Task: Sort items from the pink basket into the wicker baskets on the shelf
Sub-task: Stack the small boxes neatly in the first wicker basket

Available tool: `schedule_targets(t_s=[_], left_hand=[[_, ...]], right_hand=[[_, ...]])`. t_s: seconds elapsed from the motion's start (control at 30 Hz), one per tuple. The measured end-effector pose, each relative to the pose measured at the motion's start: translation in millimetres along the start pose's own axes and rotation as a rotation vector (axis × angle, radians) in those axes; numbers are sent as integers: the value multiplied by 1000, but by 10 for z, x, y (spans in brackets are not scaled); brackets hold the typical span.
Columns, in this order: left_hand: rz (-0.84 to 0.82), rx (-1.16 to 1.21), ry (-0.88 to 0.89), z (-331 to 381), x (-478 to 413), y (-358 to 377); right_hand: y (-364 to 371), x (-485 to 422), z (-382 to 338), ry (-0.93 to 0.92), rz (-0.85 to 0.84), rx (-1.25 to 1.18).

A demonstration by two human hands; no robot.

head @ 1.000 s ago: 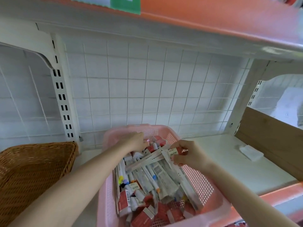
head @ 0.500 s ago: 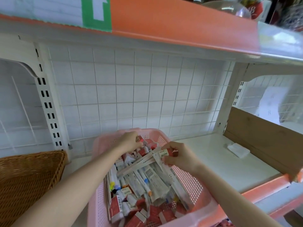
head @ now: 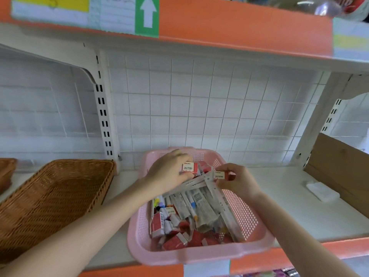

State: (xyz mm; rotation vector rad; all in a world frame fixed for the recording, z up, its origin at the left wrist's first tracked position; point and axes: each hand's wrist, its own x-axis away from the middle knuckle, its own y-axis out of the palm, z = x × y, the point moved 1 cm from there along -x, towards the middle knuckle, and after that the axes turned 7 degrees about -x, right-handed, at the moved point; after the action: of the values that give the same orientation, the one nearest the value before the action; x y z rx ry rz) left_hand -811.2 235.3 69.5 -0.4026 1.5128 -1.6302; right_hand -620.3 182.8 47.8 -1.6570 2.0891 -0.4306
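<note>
Left hand [head: 169, 172] pinched a 2B eraser box [head: 190, 168] above the pink basket [head: 199, 254]; right hand [head: 237, 179] gripped another, probably the same kind [head: 219, 175]. Wicker basket [head: 60, 194] sat well left of both.

Two bare forearms and two bare hands, nothing worn

Both arms come into the head view from the bottom edge and are uncovered along their whole visible length: no sleeve, cuff or fabric shows on either one. The left hand [head: 169, 172] wears no glove, and no ring, bandage or marking can be made out on its back or knuckles. The right hand [head: 236, 181] is likewise ungloved, its fingers slim and without rings. Neither wrist carries a watch, strap or bracelet. The forearms look smooth and slender, widening toward the lower frame edge because of the wide-angle lens. Fingernails are too blurred to describe; any polish cannot be told.
</note>
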Motion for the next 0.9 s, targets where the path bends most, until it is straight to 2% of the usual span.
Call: schedule_targets(t_s=[0.23,0.4,0.5,0.7,0.9], left_hand=[[44,-10,-61,-45,395,-77],[91,-24,-108,-127,670,-131],[109,-50,-119,-279,899,-209],[199,-100,-160,-885,1675,-595],[255,-80,-325,-1630,2807,-998]], right_hand=[[88,147,-384,-178,-124,161],[314,303,-549,-301,-150,233],[535,428,-646,-376,-103,274],[1278,715,-1121,-445,-29,279],[2449,1076,-1650,-515,-109,253]])
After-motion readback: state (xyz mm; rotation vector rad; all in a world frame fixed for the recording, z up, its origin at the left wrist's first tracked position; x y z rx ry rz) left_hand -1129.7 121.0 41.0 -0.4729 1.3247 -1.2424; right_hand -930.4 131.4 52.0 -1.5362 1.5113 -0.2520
